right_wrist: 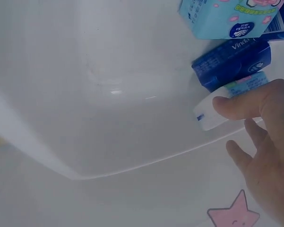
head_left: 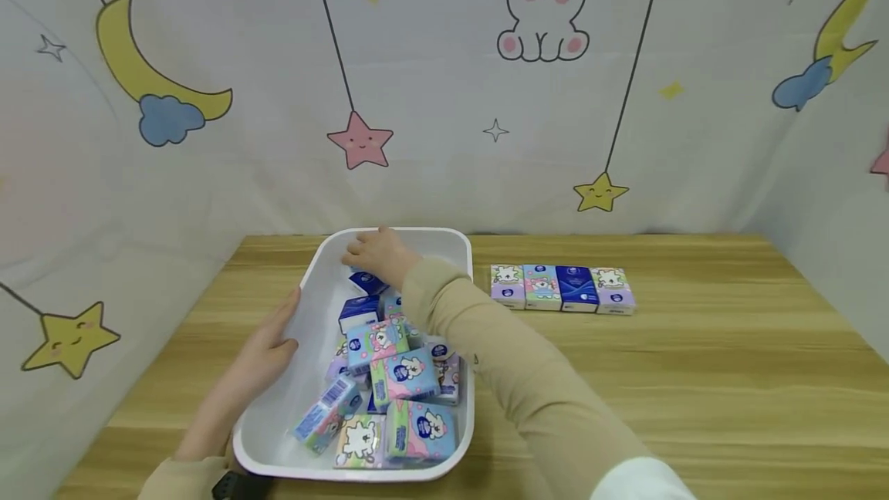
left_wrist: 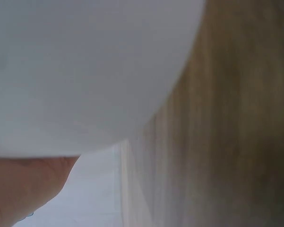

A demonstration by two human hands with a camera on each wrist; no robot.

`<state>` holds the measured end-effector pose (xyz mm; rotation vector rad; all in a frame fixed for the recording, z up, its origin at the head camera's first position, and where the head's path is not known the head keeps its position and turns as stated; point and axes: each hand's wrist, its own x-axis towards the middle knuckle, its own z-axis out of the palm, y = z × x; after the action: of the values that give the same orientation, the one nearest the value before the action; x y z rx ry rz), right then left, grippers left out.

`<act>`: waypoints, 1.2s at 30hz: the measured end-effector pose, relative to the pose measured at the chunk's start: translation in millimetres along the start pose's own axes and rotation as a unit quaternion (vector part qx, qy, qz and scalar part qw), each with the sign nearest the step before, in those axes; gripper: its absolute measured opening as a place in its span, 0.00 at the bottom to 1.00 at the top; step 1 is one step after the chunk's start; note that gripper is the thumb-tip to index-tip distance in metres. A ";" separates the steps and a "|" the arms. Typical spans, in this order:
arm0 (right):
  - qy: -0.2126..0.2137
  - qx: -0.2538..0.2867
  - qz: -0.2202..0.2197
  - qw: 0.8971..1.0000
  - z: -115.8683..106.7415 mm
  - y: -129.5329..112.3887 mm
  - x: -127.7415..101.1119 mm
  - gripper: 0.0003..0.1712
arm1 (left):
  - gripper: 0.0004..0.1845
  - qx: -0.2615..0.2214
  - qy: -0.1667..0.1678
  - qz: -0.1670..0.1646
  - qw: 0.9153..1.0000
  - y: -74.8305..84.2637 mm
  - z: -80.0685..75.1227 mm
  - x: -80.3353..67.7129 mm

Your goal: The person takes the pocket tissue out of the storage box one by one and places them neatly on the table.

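Observation:
A white plastic basin point(head_left: 305, 471) holds many small tissue packs, among them a light blue and pink pack point(head_left: 405, 376) and dark blue ones. My left hand point(head_left: 260, 353) holds the basin's left side, thumb over the rim and fingers along the outside. In the left wrist view, one finger point(left_wrist: 33, 184) shows against the basin's white wall. At the far end of the basin, my right hand point(head_left: 382, 255) pinches a light blue tissue pack point(right_wrist: 248, 84), its thumb on the pack's white end. Beside that pack lies a dark blue pack point(right_wrist: 234, 61).
Right of the basin, a short row of tissue packs point(head_left: 578, 289) lies side by side on the wooden table point(head_left: 681, 400). Behind the table hangs a white cloth point(head_left: 444, 191) with printed stars, moons and a rabbit.

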<state>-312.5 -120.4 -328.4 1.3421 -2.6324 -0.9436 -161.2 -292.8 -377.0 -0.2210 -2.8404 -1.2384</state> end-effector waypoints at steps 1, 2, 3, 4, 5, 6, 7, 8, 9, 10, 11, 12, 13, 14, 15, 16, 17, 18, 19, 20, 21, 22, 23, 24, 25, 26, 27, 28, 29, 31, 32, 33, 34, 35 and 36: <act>0.001 0.001 0.001 1.000 0.2 0.4 -0.5 0.31 | 0.41 -0.001 0.001 0.001 1.000 0.2 0.4 0.1; 0.002 0.000 0.001 1.000 0.4 0.9 -1.1 0.31 | 0.41 -0.002 0.001 0.002 1.000 0.4 0.6 0.2; 0.005 -0.001 -0.001 1.000 0.6 1.3 -1.8 0.31 | 0.41 -0.002 0.001 0.000 1.000 0.7 0.4 0.3; 0.009 -0.001 -0.002 1.000 0.6 1.4 -2.7 0.30 | 0.41 -0.002 0.002 0.001 1.000 0.8 0.7 0.1; 0.013 0.000 -0.003 1.000 0.5 1.3 -3.6 0.31 | 0.41 -0.002 0.002 0.000 1.000 0.8 0.5 -0.2; 0.017 0.002 -0.004 1.000 0.5 1.2 -4.1 0.31 | 0.41 -0.001 0.003 -0.002 1.000 0.7 0.4 -0.5; 0.019 0.004 -0.004 1.000 0.7 1.3 -4.5 0.31 | 0.41 0.001 0.004 -0.004 1.000 0.9 0.3 -0.8; 0.018 0.006 -0.005 1.000 1.1 1.3 -4.4 0.32 | 0.41 0.001 0.004 -0.006 1.000 1.0 0.3 -1.1; 0.015 0.008 -0.003 1.000 1.5 1.4 -4.5 0.33 | 0.41 0.001 0.004 -0.006 1.000 1.0 0.4 -1.3; 0.010 0.010 0.000 1.000 1.9 1.3 -4.4 0.33 | 0.41 0.000 0.004 -0.006 1.000 1.0 0.5 -1.5; 0.006 0.011 0.002 1.000 2.4 1.3 -4.0 0.35 | 0.41 0.000 0.004 -0.008 1.000 1.1 0.3 -1.9; 0.002 0.013 0.004 1.000 3.0 1.4 -3.5 0.35 | 0.41 0.001 0.004 -0.009 1.000 1.3 0.2 -2.2; -0.002 0.015 0.005 1.000 3.5 1.7 -3.1 0.36 | 0.41 0.001 0.004 -0.008 1.000 1.6 0.1 -2.4; -0.004 0.021 0.008 1.000 3.8 2.1 -2.6 0.37 | 0.41 0.000 0.005 -0.006 1.000 1.8 0.0 -2.4; -0.006 0.027 0.010 1.000 4.2 2.6 -2.2 0.37 | 0.41 0.000 0.006 -0.005 1.000 1.9 -0.1 -2.3; -0.006 0.035 0.013 0.999 4.5 3.3 -1.7 0.37 | 0.41 0.000 0.006 -0.004 1.000 2.4 -0.4 -2.2; -0.007 0.042 0.014 0.999 4.8 4.1 -1.0 0.36 | 0.41 0.001 0.007 -0.004 1.000 2.8 -0.5 -2.1; -0.008 0.051 0.014 0.999 5.1 4.9 -0.7 0.36 | 0.41 0.001 0.006 -0.004 1.000 3.2 -0.7 -1.9; -0.009 0.056 0.014 0.998 4.9 5.3 -1.1 0.36 | 0.41 0.000 0.006 -0.004 1.000 3.5 -0.7 -2.0; -0.009 0.060 0.013 0.998 4.5 5.7 -1.8 0.35 | 0.41 0.000 0.006 -0.006 1.000 3.5 -0.8 -1.9; -0.007 0.064 0.011 0.998 4.2 5.9 -2.6 0.35 | 0.41 0.000 0.006 -0.007 1.000 3.5 -0.8 -2.0; -0.006 0.065 0.011 0.998 3.9 6.4 -3.9 0.35 | 0.41 -0.001 0.005 -0.007 1.000 3.9 -0.5 -2.0; -0.005 0.064 0.009 0.998 3.7 6.8 -5.4 0.35 | 0.41 -0.003 0.005 -0.006 1.000 4.0 -0.1 -1.9; -0.002 0.063 0.008 0.998 3.1 6.9 -7.1 0.35 | 0.41 -0.003 0.005 -0.006 1.000 4.1 0.1 -1.8; 0.001 0.062 0.009 0.998 2.5 7.2 -8.5 0.36 | 0.41 -0.003 0.006 -0.006 1.000 4.0 0.4 -1.6; 0.002 0.063 0.009 0.998 2.3 7.5 -9.1 0.36 | 0.41 -0.003 0.006 -0.005 1.000 4.0 0.5 -1.4; 0.002 0.063 0.009 0.998 2.1 7.8 -9.6 0.37 | 0.41 -0.002 0.007 -0.003 1.000 4.0 0.7 -1.4; 0.002 0.060 0.009 0.998 1.9 8.0 -9.9 0.37 | 0.41 -0.002 0.007 -0.003 1.000 4.0 0.8 -1.3; 0.002 0.058 0.008 0.998 1.7 8.3 -10.1 0.38 | 0.41 -0.001 0.007 -0.005 1.000 3.8 0.9 -1.0; 0.004 0.055 0.007 0.998 0.9 8.8 -10.3 0.38 | 0.41 0.001 0.007 -0.007 1.000 3.5 1.0 -0.9; 0.004 0.052 0.007 0.999 0.5 8.9 -10.5 0.38 | 0.41 0.001 0.007 -0.008 1.000 3.5 0.9 -1.0; 0.004 0.050 0.006 0.999 -0.1 9.1 -10.6 0.37 | 0.41 0.002 0.007 -0.009 1.000 3.4 0.8 -1.1; 0.006 0.049 0.006 0.999 -0.8 9.2 -10.9 0.36 | 0.41 0.003 0.006 -0.010 1.000 3.4 0.5 -1.3; 0.007 0.048 0.007 0.999 -1.6 9.2 -11.4 0.36 | 0.41 0.003 0.007 -0.010 1.000 3.4 0.2 -1.4; 0.008 0.048 0.008 0.999 -2.3 9.2 -12.1 0.35 | 0.41 0.002 0.007 -0.009 1.000 3.6 -0.2 -1.6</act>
<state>-310.9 -108.5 -318.9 1.3385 -2.7041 -0.8113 -159.1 -290.6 -374.4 -0.1869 -2.8393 -1.2311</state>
